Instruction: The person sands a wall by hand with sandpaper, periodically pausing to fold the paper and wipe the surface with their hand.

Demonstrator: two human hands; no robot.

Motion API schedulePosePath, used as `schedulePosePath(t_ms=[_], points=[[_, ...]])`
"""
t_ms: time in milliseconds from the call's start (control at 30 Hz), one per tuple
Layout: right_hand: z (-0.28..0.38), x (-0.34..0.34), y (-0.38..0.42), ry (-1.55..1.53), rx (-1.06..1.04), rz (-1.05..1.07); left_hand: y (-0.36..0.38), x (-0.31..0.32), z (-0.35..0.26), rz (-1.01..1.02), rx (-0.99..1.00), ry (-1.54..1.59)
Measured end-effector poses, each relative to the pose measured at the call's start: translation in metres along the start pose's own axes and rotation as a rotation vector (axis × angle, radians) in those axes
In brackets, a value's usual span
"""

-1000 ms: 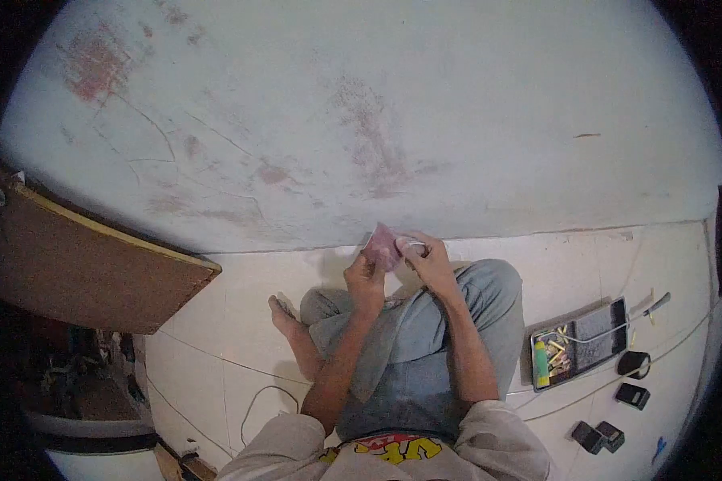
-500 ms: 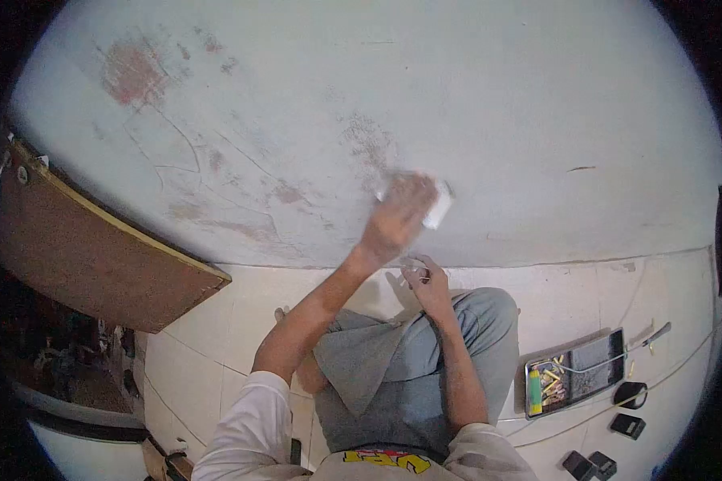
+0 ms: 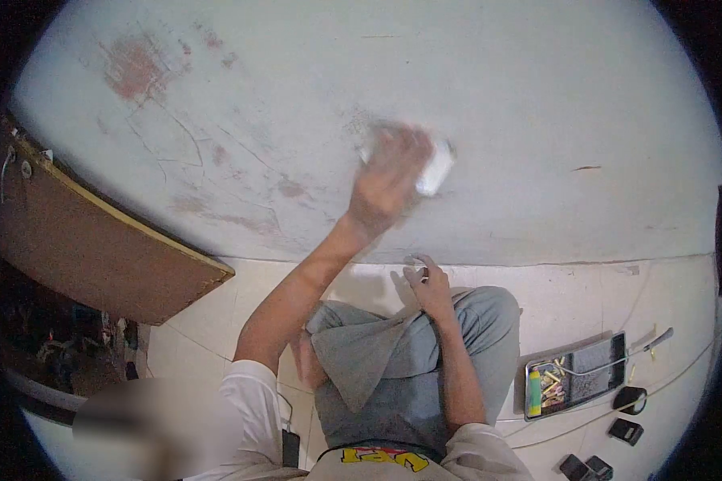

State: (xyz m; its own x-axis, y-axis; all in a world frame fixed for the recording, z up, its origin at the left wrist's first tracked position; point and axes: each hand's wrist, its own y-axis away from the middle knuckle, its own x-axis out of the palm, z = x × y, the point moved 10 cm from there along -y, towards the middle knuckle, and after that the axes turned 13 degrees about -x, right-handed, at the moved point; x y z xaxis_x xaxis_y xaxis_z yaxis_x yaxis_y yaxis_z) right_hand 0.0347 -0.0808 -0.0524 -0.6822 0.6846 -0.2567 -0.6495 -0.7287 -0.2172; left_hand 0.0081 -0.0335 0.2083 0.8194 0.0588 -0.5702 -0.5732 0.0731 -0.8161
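Observation:
My left hand (image 3: 389, 172) is blurred and holds a white block-like pad (image 3: 436, 171) flat against the pale wall (image 3: 537, 104). Dark smudges and reddish worn patches (image 3: 136, 68) mark the wall to the left of it. Low down, by the foot of the wall and in front of my bent knee, my right hand (image 3: 433, 293) has curled fingers. A tiny pale thing seems to show between them, too small to name.
On the tiled floor at right lies a black tray (image 3: 594, 393) with a green-and-yellow tube and small brass-coloured pieces. Beside it are a black roll (image 3: 630, 399), dark boxes (image 3: 626, 430) and a cable. A brown wooden board (image 3: 112, 240) leans at left. Something blurred covers the lower left.
My left hand and the white pad have moved up the wall and slightly left. My right hand has hardly moved. A blurred patch now shows at the lower left.

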Motion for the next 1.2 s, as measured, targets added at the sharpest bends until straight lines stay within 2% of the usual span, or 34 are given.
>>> schedulePosePath(t_ms=[100, 133, 200, 233, 333, 400, 467, 500, 567, 700, 767, 800, 867, 933, 1033, 1067, 1133, 1167, 1200], points=[[-0.007, 0.002, 0.001, 0.015, -0.031, -0.022, 0.066, 0.054, -0.017, 0.357, 0.170, 0.118], [-0.007, 0.003, 0.001, 0.045, -0.027, -0.011, 0.076, 0.058, -0.016, 0.349, 0.173, 0.117], [-0.003, 0.004, 0.000, 0.080, -0.028, 0.004, 0.100, 0.077, -0.025, 0.567, 0.321, 0.128], [-0.004, 0.005, 0.001, 0.089, -0.004, 0.027, 0.104, 0.079, -0.023, 0.526, 0.440, 0.068], [0.001, 0.005, 0.001, 0.096, 0.001, 0.049, 0.052, 0.047, -0.007, 0.413, 0.392, 0.035], [0.000, 0.009, 0.003, 0.090, -0.005, 0.056, -0.013, 0.005, 0.001, 0.278, 0.301, 0.023], [-0.004, 0.008, 0.001, 0.098, -0.007, 0.056, -0.057, -0.037, 0.006, 0.037, 0.233, -0.150], [-0.005, 0.010, 0.002, 0.096, 0.001, 0.064, -0.054, -0.033, 0.004, 0.045, 0.225, -0.149], [-0.004, 0.009, 0.002, 0.140, -0.034, 0.059, -0.052, -0.040, 0.005, -0.127, 0.017, -0.105], [-0.006, 0.004, 0.002, 0.154, -0.028, 0.022, 0.050, 0.039, -0.006, 0.197, 0.084, -0.010], [-0.006, 0.008, 0.003, 0.187, -0.023, 0.058, 0.088, 0.066, -0.022, 0.494, 0.188, 0.163], [-0.002, 0.007, 0.003, 0.192, -0.035, 0.054, 0.087, 0.066, -0.018, 0.482, 0.192, 0.157], [0.001, 0.009, 0.004, 0.158, -0.034, 0.071, 0.091, 0.065, -0.019, 0.556, 0.391, 0.154], [-0.005, 0.011, 0.004, 0.183, -0.023, 0.084, 0.058, 0.041, -0.009, 0.495, 0.475, 0.110], [0.002, 0.011, 0.004, 0.190, -0.066, 0.079, -0.022, -0.016, 0.000, 0.319, 0.444, -0.056], [0.003, 0.010, 0.002, 0.197, -0.058, 0.088, -0.030, -0.023, -0.002, 0.328, 0.434, -0.056], [0.002, 0.012, 0.005, 0.202, -0.051, 0.102, -0.047, -0.037, 0.002, 0.190, 0.291, -0.131], [0.001, 0.012, 0.006, 0.203, -0.057, 0.098, -0.041, -0.035, 0.002, 0.160, 0.131, -0.119], [0.001, 0.010, 0.004, 0.206, -0.066, 0.086, -0.022, -0.023, -0.002, 0.155, 0.138, -0.119]])
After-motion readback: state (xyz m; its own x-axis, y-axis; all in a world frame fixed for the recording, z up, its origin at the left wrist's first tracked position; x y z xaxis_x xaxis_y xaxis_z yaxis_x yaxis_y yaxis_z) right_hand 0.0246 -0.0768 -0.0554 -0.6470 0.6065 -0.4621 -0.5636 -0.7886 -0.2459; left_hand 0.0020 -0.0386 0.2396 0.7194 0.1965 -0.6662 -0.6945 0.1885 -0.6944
